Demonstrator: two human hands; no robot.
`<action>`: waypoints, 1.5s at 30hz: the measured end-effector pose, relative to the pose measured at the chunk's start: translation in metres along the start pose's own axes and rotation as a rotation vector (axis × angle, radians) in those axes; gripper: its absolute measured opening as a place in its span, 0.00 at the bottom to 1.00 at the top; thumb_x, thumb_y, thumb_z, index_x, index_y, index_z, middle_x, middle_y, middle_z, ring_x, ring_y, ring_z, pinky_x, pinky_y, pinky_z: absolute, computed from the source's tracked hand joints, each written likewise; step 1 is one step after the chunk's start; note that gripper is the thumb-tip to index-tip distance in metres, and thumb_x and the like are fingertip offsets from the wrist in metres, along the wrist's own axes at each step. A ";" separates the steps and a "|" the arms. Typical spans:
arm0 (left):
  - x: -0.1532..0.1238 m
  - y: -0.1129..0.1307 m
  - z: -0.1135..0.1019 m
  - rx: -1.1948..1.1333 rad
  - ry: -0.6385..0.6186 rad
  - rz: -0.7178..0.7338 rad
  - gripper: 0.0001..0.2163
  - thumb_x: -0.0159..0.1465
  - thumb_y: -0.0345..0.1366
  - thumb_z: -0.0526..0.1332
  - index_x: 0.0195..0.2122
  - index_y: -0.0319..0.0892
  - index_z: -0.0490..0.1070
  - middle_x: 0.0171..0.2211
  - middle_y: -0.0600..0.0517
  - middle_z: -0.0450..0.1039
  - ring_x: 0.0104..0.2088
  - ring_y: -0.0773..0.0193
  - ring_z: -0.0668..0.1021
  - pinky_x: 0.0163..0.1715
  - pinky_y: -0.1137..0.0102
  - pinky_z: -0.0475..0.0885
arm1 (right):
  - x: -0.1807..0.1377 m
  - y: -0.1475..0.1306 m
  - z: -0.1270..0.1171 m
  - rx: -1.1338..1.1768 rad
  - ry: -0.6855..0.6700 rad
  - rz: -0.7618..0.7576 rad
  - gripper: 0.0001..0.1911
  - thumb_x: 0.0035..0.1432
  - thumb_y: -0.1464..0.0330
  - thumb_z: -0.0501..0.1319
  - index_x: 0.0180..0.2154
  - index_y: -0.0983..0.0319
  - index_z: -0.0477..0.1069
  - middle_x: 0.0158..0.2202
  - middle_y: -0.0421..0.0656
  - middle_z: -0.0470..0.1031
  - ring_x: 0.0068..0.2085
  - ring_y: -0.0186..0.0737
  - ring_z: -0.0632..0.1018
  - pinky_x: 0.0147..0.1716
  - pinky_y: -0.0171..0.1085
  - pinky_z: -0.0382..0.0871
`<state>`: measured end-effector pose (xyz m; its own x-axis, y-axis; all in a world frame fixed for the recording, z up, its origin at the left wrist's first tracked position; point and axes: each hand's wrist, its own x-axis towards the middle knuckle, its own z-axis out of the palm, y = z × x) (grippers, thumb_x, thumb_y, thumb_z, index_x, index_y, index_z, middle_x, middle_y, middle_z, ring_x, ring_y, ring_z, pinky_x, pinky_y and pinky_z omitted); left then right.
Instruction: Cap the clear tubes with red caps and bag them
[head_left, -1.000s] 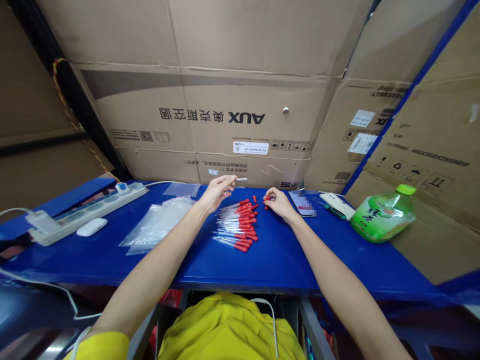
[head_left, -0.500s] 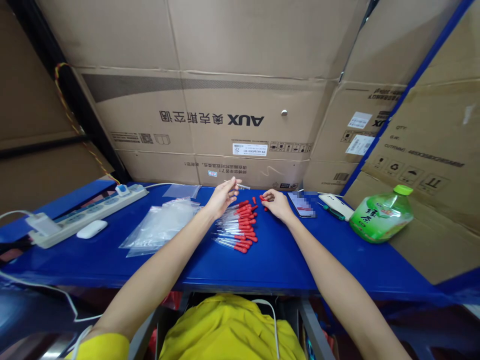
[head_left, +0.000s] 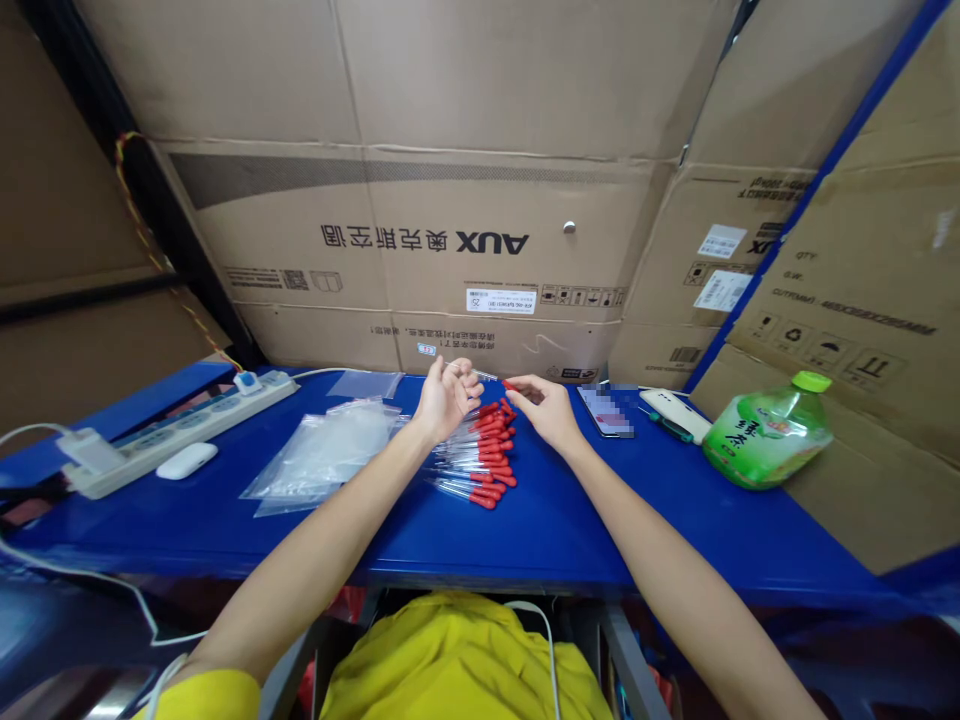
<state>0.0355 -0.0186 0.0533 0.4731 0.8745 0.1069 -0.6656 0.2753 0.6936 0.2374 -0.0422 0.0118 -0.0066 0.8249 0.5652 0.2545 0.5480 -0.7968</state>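
Observation:
My left hand (head_left: pixel 450 398) is palm-up with curled fingers around a thin clear dropper tube (head_left: pixel 486 376), whose end sticks out to the right. Between the thumb and fingertips of my right hand (head_left: pixel 547 408) is a small red rubber bulb (head_left: pixel 509 386), close to the tube's end. Whether bulb and tube touch, I cannot tell. Just below both hands, a pile of clear droppers with red bulbs (head_left: pixel 491 460) lies on the blue table (head_left: pixel 570 530), bulbs pointing right. My left hand partly covers the pile's upper left.
Clear plastic bags (head_left: pixel 322 455) lie left of the pile. Farther left are a white earphone case (head_left: pixel 187 460) and a power strip (head_left: pixel 187 430). To the right are a phone (head_left: pixel 606 410), a white-and-green tool (head_left: pixel 679 415) and a green tea bottle (head_left: pixel 769 430). Cardboard (head_left: pixel 420 200) walls the back.
My right hand has moved left and slightly up with the red bulb, toward the tube. My left hand has turned its palm more upward, still with the tube.

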 end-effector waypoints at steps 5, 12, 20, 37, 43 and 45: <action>-0.003 -0.005 0.006 -0.050 -0.064 -0.009 0.21 0.76 0.47 0.38 0.30 0.43 0.59 0.24 0.55 0.56 0.23 0.65 0.67 0.20 0.75 0.62 | -0.004 -0.009 0.006 0.046 0.011 0.014 0.14 0.56 0.60 0.69 0.42 0.60 0.82 0.38 0.45 0.85 0.37 0.45 0.84 0.42 0.43 0.78; -0.003 -0.006 0.010 0.018 -0.070 0.036 0.20 0.75 0.49 0.44 0.28 0.44 0.55 0.23 0.55 0.55 0.21 0.64 0.66 0.19 0.74 0.62 | -0.006 -0.015 0.012 0.166 0.037 0.051 0.14 0.54 0.59 0.72 0.39 0.61 0.81 0.34 0.44 0.84 0.33 0.43 0.84 0.37 0.40 0.79; -0.006 -0.010 0.017 0.133 -0.101 0.121 0.21 0.72 0.55 0.51 0.29 0.44 0.55 0.23 0.57 0.56 0.21 0.66 0.67 0.17 0.76 0.62 | -0.009 -0.023 0.014 0.179 0.099 0.078 0.17 0.52 0.55 0.73 0.36 0.61 0.81 0.29 0.44 0.83 0.30 0.44 0.82 0.34 0.40 0.78; -0.004 -0.013 0.016 0.304 -0.109 0.237 0.20 0.69 0.53 0.60 0.30 0.44 0.55 0.23 0.59 0.53 0.22 0.68 0.68 0.17 0.77 0.63 | -0.012 -0.028 0.014 0.068 0.174 0.025 0.15 0.54 0.56 0.72 0.36 0.61 0.82 0.32 0.45 0.84 0.30 0.43 0.82 0.34 0.40 0.77; -0.006 -0.016 0.021 0.230 -0.086 0.206 0.20 0.70 0.51 0.60 0.29 0.44 0.55 0.23 0.59 0.53 0.23 0.68 0.69 0.19 0.77 0.64 | -0.012 -0.030 0.010 -0.068 0.151 -0.049 0.13 0.58 0.58 0.69 0.36 0.61 0.83 0.34 0.45 0.85 0.31 0.43 0.82 0.35 0.40 0.76; -0.007 -0.017 0.024 0.180 -0.065 0.187 0.20 0.71 0.49 0.60 0.29 0.44 0.54 0.23 0.59 0.53 0.23 0.67 0.69 0.20 0.77 0.64 | -0.013 -0.032 0.008 -0.124 0.135 -0.089 0.11 0.59 0.59 0.68 0.36 0.60 0.83 0.34 0.45 0.85 0.31 0.44 0.82 0.36 0.41 0.76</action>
<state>0.0575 -0.0393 0.0574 0.3914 0.8742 0.2872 -0.6347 0.0305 0.7722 0.2218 -0.0693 0.0288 0.0935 0.7435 0.6622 0.3758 0.5895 -0.7150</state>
